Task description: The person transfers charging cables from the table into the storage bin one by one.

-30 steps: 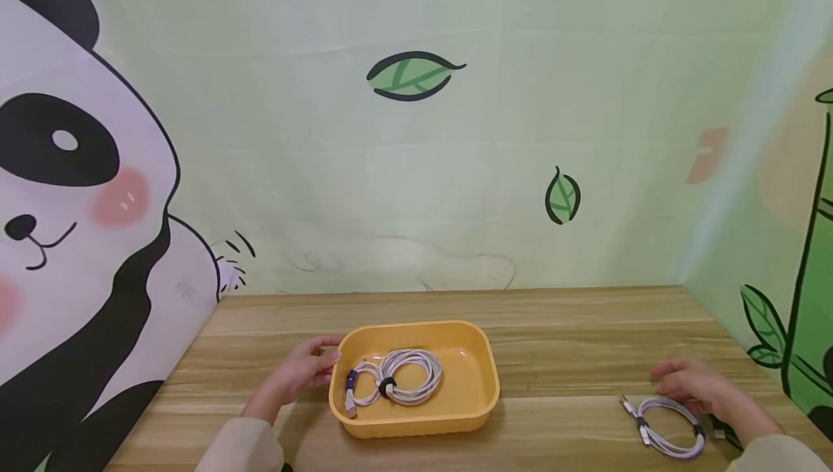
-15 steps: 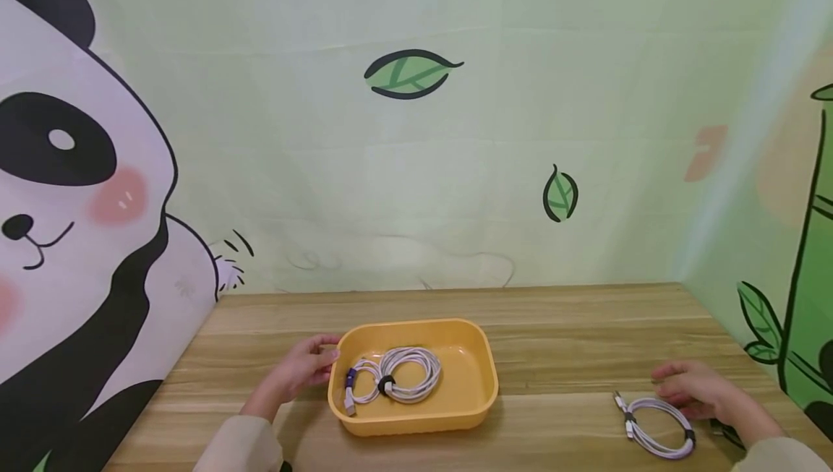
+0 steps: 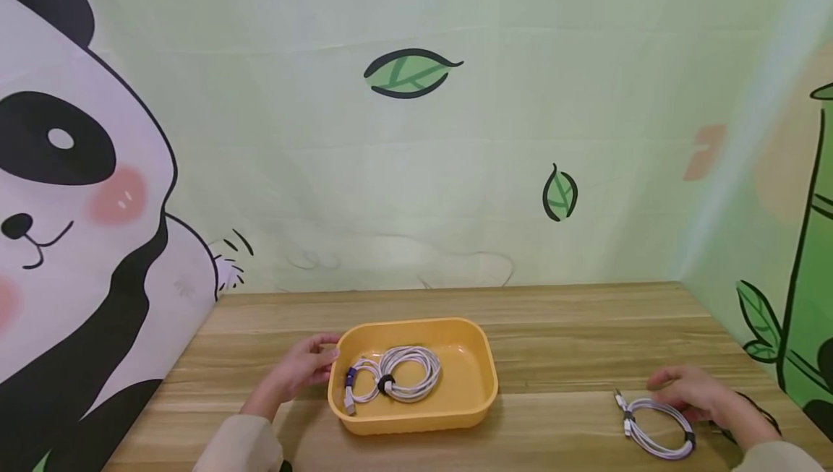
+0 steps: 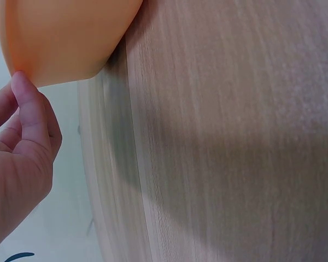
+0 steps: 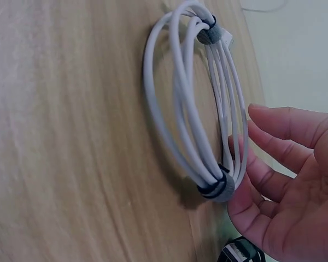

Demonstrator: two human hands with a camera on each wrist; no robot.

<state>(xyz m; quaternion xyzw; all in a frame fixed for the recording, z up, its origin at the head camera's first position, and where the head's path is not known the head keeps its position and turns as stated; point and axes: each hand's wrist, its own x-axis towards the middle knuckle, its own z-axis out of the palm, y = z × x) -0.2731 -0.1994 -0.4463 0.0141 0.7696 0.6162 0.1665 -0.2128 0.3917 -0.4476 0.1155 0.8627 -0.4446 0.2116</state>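
A yellow plastic bin [image 3: 455,425] stands on the table, and my left hand [image 3: 302,367] holds its left end, thumb tip at the rim [image 4: 7,38]. Inside the bin lie a larger coiled white cable [image 3: 426,385] with a black tie and a smaller white cable coil [image 3: 349,378] with a blue tie. At the right, my right hand [image 3: 696,392] is beside another white cable coil [image 5: 180,103] bound with two dark ties. Its fingers reach behind the coil's near side, and the thumb [image 5: 279,123] stands apart from the cable.
A black cable [image 3: 758,408] with a plug end [image 5: 241,252] lies beside and partly under the right hand. The wooden table [image 3: 553,342] ends against a wall cloth printed with a panda and leaves.
The white cable coil on the table has shifted slightly left. My right hand has turned a little, uncovering more of the black cable behind it. The left hand and bin look unmoved.
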